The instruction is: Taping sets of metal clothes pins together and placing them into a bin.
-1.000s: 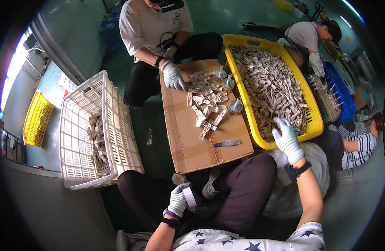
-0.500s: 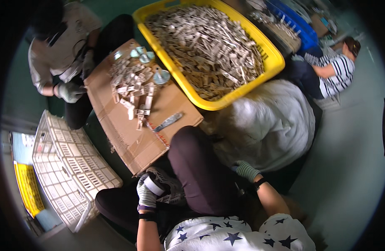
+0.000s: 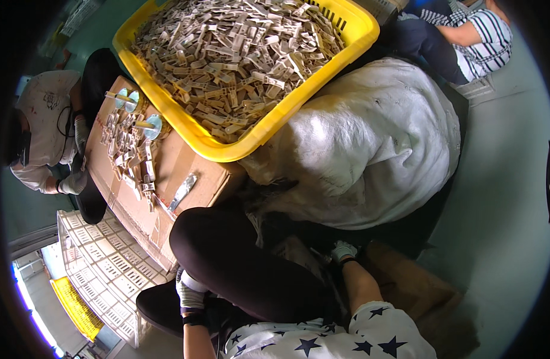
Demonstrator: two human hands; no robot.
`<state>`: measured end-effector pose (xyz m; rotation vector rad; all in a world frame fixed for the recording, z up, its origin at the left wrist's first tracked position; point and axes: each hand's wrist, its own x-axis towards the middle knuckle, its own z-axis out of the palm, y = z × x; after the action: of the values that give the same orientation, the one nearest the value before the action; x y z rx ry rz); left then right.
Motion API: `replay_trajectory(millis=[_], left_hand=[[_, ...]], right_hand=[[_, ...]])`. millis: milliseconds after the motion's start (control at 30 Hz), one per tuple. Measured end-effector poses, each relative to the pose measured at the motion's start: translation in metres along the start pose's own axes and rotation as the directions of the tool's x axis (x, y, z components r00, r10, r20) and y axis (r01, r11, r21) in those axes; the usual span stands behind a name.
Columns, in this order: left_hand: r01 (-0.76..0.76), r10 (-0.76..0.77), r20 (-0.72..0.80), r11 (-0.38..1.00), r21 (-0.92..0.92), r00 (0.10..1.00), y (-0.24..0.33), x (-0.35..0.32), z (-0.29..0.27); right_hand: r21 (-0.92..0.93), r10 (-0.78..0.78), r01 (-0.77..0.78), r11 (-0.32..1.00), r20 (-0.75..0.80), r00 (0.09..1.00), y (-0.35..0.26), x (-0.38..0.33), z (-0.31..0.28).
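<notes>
White roll (image 3: pixel 194 283) in left hand's (image 3: pixel 190 298) grasp, well apart from right hand (image 3: pixel 345 251), whose grip is unclear

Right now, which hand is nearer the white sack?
Right. The right hand is just below the white sack in view; the left hand is farther off, to its lower left.

The view swings rightward, bringing more of the bulging white woven sack (image 3: pixel 370 149) into sight. The right hand in its striped white-and-grey knit glove (image 3: pixel 345 250) is down beside the wearer's hip, away from the yellow plastic basket (image 3: pixel 227 152). Opposite, the co-worker's gloved hand (image 3: pixel 73 182) is off the pale plastic clips (image 3: pixel 128 155), drawn back toward the lap.
</notes>
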<state>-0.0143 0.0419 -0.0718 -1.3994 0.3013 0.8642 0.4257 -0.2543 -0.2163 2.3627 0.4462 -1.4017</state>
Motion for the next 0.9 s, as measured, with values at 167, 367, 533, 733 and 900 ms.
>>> replay_trajectory(millis=[167,367,533,733,900], left_hand=[[0.395,0.055,0.397,-0.299,-0.869,0.916,-0.041,0.007,-0.006],[0.439,0.002,0.458,-0.284,-0.852,0.889,-0.010,-0.010,0.005],[0.362,-0.039,0.382,-0.249,-0.898,0.923,-0.029,0.012,-0.006],[0.581,0.375,0.446,-0.468,-0.666,0.813,-0.042,0.005,0.002],[0.473,0.274,0.391,-0.399,-0.785,0.879,-0.045,0.003,0.001]], right_hand=[[-0.104,0.104,-0.086,0.991,0.180,0.978,-0.003,0.021,-0.002],[0.059,-0.022,0.018,0.998,0.066,0.998,-0.009,0.014,0.010],[-0.007,-0.233,0.233,0.972,-0.097,0.968,0.022,0.052,0.011],[-0.030,-0.437,0.446,0.894,0.151,0.887,-0.038,0.044,-0.013],[-0.136,-0.331,0.355,0.925,0.173,0.928,-0.074,0.035,0.038]])
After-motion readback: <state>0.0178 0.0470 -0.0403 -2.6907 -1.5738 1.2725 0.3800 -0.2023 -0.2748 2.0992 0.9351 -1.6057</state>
